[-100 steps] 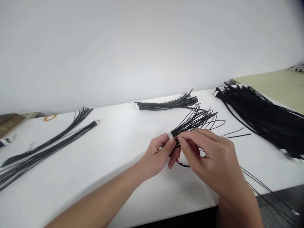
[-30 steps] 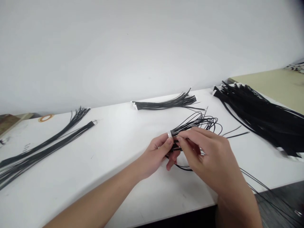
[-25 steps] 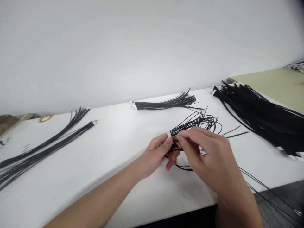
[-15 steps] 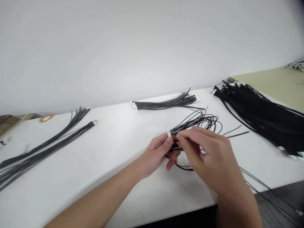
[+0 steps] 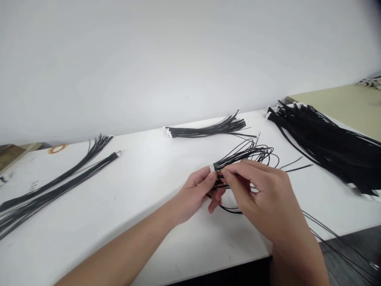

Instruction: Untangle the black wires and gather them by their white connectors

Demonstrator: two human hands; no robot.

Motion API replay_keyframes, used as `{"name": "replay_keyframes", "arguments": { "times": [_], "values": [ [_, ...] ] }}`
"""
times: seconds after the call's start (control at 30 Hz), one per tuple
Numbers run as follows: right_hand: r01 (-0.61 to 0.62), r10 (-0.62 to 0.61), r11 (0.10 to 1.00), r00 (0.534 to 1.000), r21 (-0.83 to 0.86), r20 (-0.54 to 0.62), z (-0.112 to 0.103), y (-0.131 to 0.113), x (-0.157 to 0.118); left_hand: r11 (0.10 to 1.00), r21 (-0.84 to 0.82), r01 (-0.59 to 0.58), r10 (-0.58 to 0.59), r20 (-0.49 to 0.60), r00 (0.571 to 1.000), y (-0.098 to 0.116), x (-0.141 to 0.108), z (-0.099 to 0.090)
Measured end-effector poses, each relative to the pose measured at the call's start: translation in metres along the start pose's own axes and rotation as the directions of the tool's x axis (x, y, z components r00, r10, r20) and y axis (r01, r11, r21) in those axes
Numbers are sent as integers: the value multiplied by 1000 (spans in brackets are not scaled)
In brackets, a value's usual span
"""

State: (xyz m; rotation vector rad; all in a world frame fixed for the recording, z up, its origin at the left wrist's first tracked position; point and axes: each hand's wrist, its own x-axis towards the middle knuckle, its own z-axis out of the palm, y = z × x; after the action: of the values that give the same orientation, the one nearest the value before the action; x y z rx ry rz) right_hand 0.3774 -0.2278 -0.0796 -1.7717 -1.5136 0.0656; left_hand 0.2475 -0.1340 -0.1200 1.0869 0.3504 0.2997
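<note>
Left hand (image 5: 195,194) pinches a flat white connector (image 5: 212,167) between thumb and fingers above the smooth white bench (image 5: 133,194); right hand (image 5: 264,194) presses its fingertips together just beside it, what they pinch too small to tell. Thin black wires (image 5: 233,158) fan from the connector into rounded loops.

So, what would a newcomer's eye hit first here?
Probably the large heap of black wires with white connectors at far right, the darkest mass on the white table. Then, near centre, the bare left grip pinching a small white connector that trails looped black wires, the right grip close beside it.
</note>
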Motion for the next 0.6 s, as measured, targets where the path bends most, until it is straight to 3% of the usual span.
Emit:
{"name": "replay_keyframes", "arguments": {
  "times": [0.6],
  "values": [
    [-33, 32, 999, 993, 7, 111, -4, 0, 1, 1000, 24, -14, 14, -26, 1000, 0, -1, 0]
  ]
}}
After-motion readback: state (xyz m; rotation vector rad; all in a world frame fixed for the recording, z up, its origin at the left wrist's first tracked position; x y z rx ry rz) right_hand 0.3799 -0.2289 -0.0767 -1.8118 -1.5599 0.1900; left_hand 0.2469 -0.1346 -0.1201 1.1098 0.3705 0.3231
